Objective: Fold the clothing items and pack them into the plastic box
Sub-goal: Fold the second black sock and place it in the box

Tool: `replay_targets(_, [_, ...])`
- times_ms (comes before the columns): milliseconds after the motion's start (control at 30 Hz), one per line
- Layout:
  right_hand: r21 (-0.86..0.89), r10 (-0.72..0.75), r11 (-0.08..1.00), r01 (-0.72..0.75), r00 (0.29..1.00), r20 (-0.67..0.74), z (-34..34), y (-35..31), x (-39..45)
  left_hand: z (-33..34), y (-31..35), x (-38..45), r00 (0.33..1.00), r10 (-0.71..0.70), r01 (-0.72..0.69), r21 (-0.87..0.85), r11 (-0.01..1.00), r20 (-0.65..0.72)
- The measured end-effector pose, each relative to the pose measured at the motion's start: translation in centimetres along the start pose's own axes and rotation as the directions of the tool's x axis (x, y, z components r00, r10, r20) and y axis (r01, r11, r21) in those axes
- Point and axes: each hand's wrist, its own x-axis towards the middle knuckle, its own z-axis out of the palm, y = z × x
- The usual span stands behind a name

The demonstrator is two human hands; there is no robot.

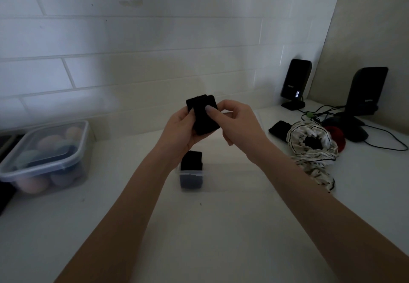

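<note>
I hold a small folded black cloth item up over the white counter with both hands. My left hand cups it from below and behind. My right hand pinches its right edge, the thumb pressed flat on its front. Below the hands stands a small clear plastic box with a dark folded item sticking up out of it. To the right lie a black folded piece, a white striped garment in a loose heap and something red behind it.
A lidded clear container full of pastel rounded objects sits at the left. Two black speakers with cables stand at the back right corner. A white tiled wall rises behind the counter.
</note>
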Motion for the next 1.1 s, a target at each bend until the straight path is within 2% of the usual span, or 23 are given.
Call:
replay_targets(167, [-0.036,-0.087,0.996,0.086,0.996,-0.028,0.3,-0.3,-0.3,0.3,0.2,-0.2,1.000,0.013,-0.014,0.017,1.000,0.021])
replay_targets(367, [-0.070,-0.039,0.997,0.034,0.996,-0.084,0.6,0.3,-0.1,0.3,-0.1,-0.2,1.000,0.001,-0.002,0.099,0.995,0.009])
replay_targets(533, [-0.093,0.012,0.995,-0.024,0.992,-0.127,0.3,0.6,0.1,0.6,0.1,-0.3,0.997,-0.073,0.070,0.109,0.992,0.025])
replay_targets(633, [-0.095,0.027,0.994,-0.045,0.982,-0.185,0.2,0.6,0.0,0.8,0.1,-0.6,0.999,0.014,-0.029,0.295,0.955,0.052])
replay_targets(700, [-0.166,-0.046,0.986,0.004,0.967,-0.252,-0.3,0.7,0.4,0.7,0.1,-0.6,0.996,0.089,-0.091,0.342,0.935,0.022])
replay_targets(767, [-0.153,-0.039,0.988,0.012,0.983,-0.180,-1.4,0.3,1.0,0.6,0.1,-0.6,0.994,0.107,-0.112,0.389,0.914,0.034])
replay_targets(867, [-0.002,0.064,0.998,-0.064,0.996,0.064,-2.6,-0.4,1.1,1.1,0.0,-1.0,0.991,0.057,-0.105,0.437,0.894,0.121])
replay_targets(1000, [-0.200,-0.085,0.976,0.091,0.996,0.036,-1.4,0.3,1.0,1.4,0.1,-1.2,0.991,0.103,-0.128,0.437,0.890,0.080])
replay_targets(1100, [-0.197,-0.105,0.975,0.107,0.994,0.016,-0.4,0.3,0.6,1.4,-0.1,-1.3,0.988,0.144,-0.151,0.533,0.833,0.055])
